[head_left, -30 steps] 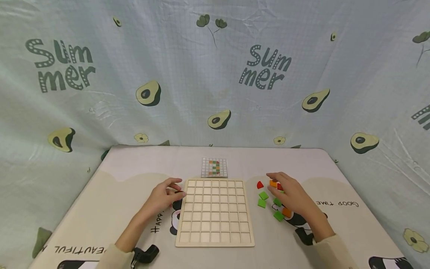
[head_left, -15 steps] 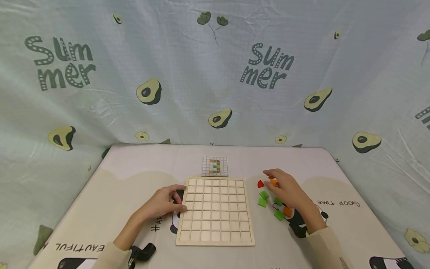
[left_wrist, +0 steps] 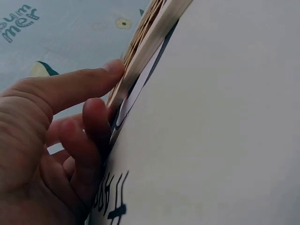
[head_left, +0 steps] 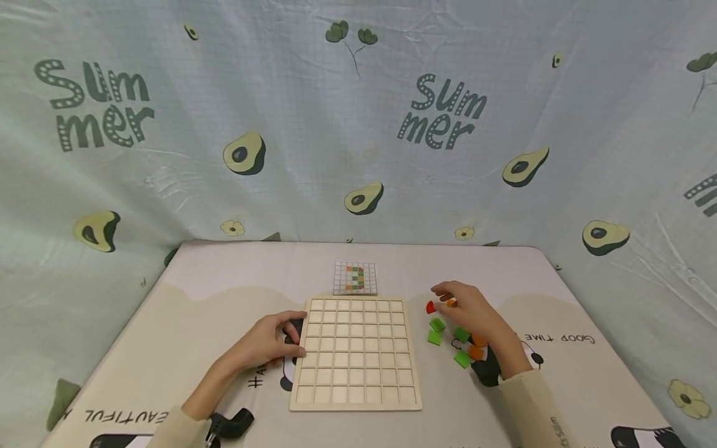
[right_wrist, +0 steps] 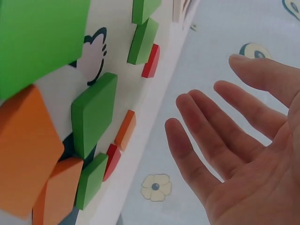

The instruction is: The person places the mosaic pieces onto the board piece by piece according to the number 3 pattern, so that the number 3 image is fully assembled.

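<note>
A pale wooden grid board (head_left: 355,407) lies on the table. My left hand (head_left: 260,339) rests at its left side, fingertip and thumb touching the frame apart from each other; in the left wrist view the thumb (left_wrist: 82,84) lies along the wooden edge. My right hand (head_left: 470,308) hovers over a scatter of small flat blocks, holding nothing. Among them are green squares (head_left: 434,336), orange squares (head_left: 475,353) and a red quarter-round piece (head_left: 430,307). The right wrist view shows the fingers spread loosely, away from the green block (right_wrist: 93,115) and the small orange block (right_wrist: 125,130).
Behind the board lies a card (head_left: 355,277) with a coloured grid pattern of orange, green and red cells. A printed cloth covers the table (head_left: 224,267), and a patterned curtain (head_left: 302,124) hangs around the far side. Black camera mounts sit at both wrists.
My left hand has moved nearer the body along the board's left edge, its fingers now touching the frame. My right hand has drifted slightly left over the blocks, uncovering another orange one.
</note>
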Motion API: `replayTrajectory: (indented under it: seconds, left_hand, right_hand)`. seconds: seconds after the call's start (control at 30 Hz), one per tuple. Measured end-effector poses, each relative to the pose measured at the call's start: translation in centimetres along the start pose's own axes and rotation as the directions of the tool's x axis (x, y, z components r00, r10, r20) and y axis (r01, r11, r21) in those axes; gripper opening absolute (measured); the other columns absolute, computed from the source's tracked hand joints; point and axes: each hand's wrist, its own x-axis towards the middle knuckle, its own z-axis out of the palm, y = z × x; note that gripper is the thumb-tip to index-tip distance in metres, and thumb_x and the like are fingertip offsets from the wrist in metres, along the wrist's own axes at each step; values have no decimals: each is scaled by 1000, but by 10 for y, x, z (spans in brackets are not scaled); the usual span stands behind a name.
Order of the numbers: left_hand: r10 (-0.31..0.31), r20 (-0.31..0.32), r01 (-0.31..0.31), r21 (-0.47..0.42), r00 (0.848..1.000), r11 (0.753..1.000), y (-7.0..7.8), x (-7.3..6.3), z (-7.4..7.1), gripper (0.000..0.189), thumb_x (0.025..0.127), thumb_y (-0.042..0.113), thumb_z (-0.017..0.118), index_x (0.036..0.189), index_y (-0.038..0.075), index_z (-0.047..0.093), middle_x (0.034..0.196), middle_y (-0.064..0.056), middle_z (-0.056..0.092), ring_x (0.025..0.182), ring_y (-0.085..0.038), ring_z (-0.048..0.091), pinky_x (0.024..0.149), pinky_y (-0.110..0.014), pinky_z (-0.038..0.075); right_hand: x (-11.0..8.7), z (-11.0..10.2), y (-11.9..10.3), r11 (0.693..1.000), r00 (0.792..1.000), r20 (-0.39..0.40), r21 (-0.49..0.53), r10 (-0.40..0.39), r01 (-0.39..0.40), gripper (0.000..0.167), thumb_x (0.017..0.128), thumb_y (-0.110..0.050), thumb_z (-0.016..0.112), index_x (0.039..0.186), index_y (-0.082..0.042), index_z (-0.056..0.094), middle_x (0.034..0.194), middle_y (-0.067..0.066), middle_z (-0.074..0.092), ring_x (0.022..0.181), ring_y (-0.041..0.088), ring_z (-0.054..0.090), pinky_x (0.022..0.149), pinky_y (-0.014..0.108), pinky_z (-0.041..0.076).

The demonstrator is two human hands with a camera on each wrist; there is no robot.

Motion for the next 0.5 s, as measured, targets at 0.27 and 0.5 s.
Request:
replayTrajectory:
  seconds: [0.27,0.5]
  left_hand:
    - [213,-226,-159,235,950,959,-3,-2,11,68,79,18,91,139,3,63,131,-14,61,85,-14,66,66,-25,56]
    - [280,-269,-151,416,922,897,-9,-2,13,62,79,34,90,132,10,70,140,-14,60,136,-43,49,108,-65,45]
  right_hand:
    - [4,4,6,1000,1000,28,-20,7,-7,35,101,-16,66,132,0,65,128,17,69,111,34,68,94,51,60]
    - [6,6,10,999,999,36,-34,8,-7,35,102,-17,64,132,1,65,129,19,69,113,37,68,96,54,58]
